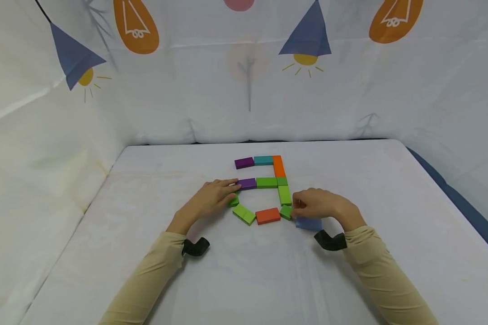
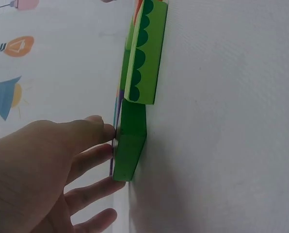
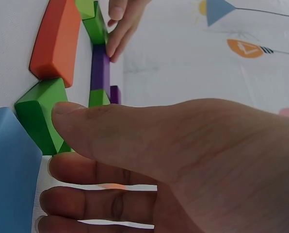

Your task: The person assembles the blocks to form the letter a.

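Observation:
Colored blocks lie in a numeral-like outline on the table. My left hand [image 1: 212, 195] reaches from the left with its fingers extended to the purple block [image 1: 247, 183]. Its thumb lies by a dark green block [image 2: 131, 141], partly hidden in the head view. My right hand [image 1: 318, 203] is at the lower right, where thumb and index finger pinch the edge of a small green block [image 3: 41, 114]. That block sits between a red-orange block [image 1: 268, 215] and a light green block [image 1: 284, 195]. A blue block [image 1: 309, 223] lies beneath the right hand.
Along the far part of the outline lie a dark purple block [image 1: 244, 163], a teal block [image 1: 263, 160] and an orange block [image 1: 279, 166]. A scalloped light green block [image 1: 244, 214] is at lower left. White printed curtains [image 1: 211, 90] hang behind the white table [image 1: 244, 280].

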Action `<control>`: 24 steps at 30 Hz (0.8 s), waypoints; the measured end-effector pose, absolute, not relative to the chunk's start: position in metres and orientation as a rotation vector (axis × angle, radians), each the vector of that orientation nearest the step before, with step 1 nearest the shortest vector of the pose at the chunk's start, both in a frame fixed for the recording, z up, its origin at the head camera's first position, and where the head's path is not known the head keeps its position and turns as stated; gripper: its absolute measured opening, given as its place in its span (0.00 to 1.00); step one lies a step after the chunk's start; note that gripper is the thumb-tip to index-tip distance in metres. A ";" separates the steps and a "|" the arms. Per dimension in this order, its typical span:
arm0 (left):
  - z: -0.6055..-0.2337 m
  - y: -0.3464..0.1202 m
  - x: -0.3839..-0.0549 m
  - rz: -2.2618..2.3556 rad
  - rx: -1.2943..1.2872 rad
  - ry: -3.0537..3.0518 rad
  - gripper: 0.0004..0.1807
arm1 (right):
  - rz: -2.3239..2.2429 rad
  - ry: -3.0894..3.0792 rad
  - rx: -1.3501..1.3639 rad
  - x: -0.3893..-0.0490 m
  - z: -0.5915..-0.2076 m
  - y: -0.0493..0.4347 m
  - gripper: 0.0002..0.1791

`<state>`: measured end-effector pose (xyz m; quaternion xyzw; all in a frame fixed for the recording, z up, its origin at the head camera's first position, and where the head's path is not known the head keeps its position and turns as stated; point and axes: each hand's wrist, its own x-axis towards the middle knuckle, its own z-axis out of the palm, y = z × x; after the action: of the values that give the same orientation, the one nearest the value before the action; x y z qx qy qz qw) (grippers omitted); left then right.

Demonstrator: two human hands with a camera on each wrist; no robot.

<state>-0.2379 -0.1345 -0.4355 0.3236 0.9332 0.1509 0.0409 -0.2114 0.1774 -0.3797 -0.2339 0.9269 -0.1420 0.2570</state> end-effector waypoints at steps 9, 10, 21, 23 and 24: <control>-0.433 -0.133 -0.235 0.526 0.932 2.860 0.24 | -0.379 2.505 -0.606 -0.212 -0.380 0.181 0.09; -0.433 -0.132 -0.235 0.536 0.903 2.874 0.25 | -0.381 2.504 -0.603 -0.212 -0.380 0.182 0.09; -0.435 -0.132 -0.234 0.558 0.764 2.939 0.28 | -0.396 2.449 -0.561 -0.210 -0.378 0.188 0.16; -0.434 -0.132 -0.234 0.564 0.771 2.936 0.27 | -0.405 2.435 -0.555 -0.209 -0.377 0.189 0.17; -0.433 -0.132 -0.234 0.568 0.775 2.934 0.27 | -0.408 2.430 -0.554 -0.209 -0.377 0.189 0.18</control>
<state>-0.2340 -0.1316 -0.4335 0.2509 0.9500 0.1837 0.0270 -0.2085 0.1890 -0.3771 -0.2090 0.9169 -0.1541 0.3031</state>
